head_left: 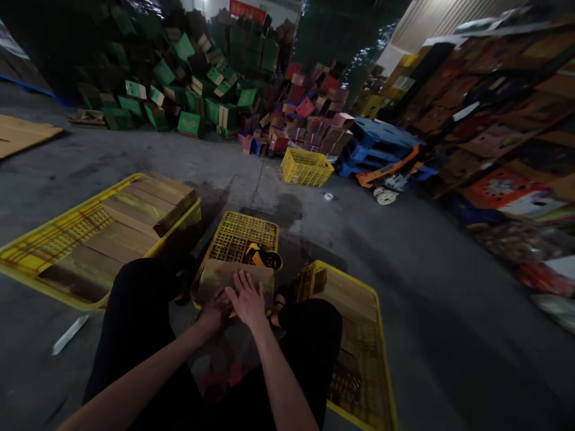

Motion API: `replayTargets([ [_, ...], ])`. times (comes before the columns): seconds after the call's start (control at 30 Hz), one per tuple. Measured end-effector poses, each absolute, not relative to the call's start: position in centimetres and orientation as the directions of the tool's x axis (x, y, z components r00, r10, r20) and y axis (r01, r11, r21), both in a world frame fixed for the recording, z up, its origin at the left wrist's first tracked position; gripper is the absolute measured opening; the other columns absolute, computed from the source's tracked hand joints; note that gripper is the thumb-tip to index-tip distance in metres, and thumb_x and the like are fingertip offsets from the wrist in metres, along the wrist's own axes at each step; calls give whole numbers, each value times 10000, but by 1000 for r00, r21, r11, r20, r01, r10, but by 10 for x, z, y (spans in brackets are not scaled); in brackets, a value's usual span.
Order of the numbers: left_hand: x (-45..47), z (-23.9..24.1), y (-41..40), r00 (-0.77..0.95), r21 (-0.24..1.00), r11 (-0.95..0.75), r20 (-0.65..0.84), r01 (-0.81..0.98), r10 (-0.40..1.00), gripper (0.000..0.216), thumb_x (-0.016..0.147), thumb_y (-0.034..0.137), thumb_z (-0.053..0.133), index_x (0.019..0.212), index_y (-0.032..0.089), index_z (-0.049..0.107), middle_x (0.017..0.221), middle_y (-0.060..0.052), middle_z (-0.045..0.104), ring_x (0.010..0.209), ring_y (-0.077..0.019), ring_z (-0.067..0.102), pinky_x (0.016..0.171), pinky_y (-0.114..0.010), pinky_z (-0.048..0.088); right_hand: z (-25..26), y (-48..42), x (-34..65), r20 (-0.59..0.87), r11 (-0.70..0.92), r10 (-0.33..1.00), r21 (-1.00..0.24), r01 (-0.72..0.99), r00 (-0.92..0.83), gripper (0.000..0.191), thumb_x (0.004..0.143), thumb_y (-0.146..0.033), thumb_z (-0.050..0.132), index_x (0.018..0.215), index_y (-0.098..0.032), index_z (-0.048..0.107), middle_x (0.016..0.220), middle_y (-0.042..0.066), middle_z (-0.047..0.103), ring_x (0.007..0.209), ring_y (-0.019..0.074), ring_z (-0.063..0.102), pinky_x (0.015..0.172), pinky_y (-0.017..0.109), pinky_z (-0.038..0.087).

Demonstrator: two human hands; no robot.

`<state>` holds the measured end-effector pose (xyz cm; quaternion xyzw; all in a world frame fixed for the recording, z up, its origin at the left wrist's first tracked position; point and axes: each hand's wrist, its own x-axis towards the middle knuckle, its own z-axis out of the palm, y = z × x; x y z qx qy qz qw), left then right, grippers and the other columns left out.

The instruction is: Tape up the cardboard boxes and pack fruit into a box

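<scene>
Pressing palm-down on a cardboard box (pixel 211 278), the R hand (pixel 247 299) lay w/ its fingers fanned across the top, prob. to keep the cardboard flat & steady. The L hand (pixel 218 308) was just beside it at the box's near edge, fingers partly curled; couldn't tell if it gripped anything, b/c the view was dim & the fingers overlapped.

The box sat on the near end of a middle yellow crate (pixel 242 224), which looked upturned, i.e. prob. doing duty as a low worktop btwn the person's knees (pixel 318 323). A tape dispenser (pixel 266 256), yellow & black, stood just past the box on the same crate, prob. parked there for a quick grab.

Either side, w/in easy reach: the L crate (pixel 78 230) held flat brown cartons (pixel 144 203), some stacked at its far end, presumably to save room; the R crate (pixel 377 365) also had cardboard (pixel 345 293) inside, mostly at its far end.

Farther off: a small yellow crate (pixel 308 169), a heap of green boxes (pixel 191 123), plus blue pallets (pixel 381 137) w/ an orange pallet jack (pixel 390 173) next to them.
</scene>
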<state>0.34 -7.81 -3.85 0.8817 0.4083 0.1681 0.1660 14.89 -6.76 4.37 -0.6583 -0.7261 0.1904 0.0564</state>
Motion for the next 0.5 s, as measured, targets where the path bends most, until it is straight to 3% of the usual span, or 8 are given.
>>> replayTargets([
  [0.1,-3,-33,-72,607,370,-614,151,697,780,520,953,435,511,1440,251,498,1503,-81,488,1413,-269,392,1185,-488,247,36,-73,180,-152,-31,988,-280,959,-12,643,1009,-605,213,1558,-274,265,1623,48,243,1512,231,185,1190,552,163],
  [0.2,-10,-29,-64,503,320,-520,139,792,853,592,956,480,500,1498,254,420,1548,-88,424,1420,-289,373,1174,-489,256,23,-75,199,-97,-125,990,-251,960,104,658,1020,-556,240,1562,-183,270,1623,103,236,1507,263,197,1167,520,247],
  [0.33,-24,-29,-57,304,328,-343,165,880,938,671,957,548,453,1529,210,365,1565,-119,387,1432,-322,342,1187,-489,214,5,-74,203,36,-102,992,-285,953,117,712,1020,-542,252,1541,-60,298,1610,178,249,1492,296,228,1138,454,328],
  [0.5,-24,-32,-61,206,339,-277,230,899,951,754,967,564,410,1557,113,278,1611,-173,265,1489,-313,230,1207,-480,173,-1,-84,193,83,-117,986,-251,961,142,751,1013,-563,250,1543,-31,272,1611,205,225,1494,332,198,1137,494,316],
])
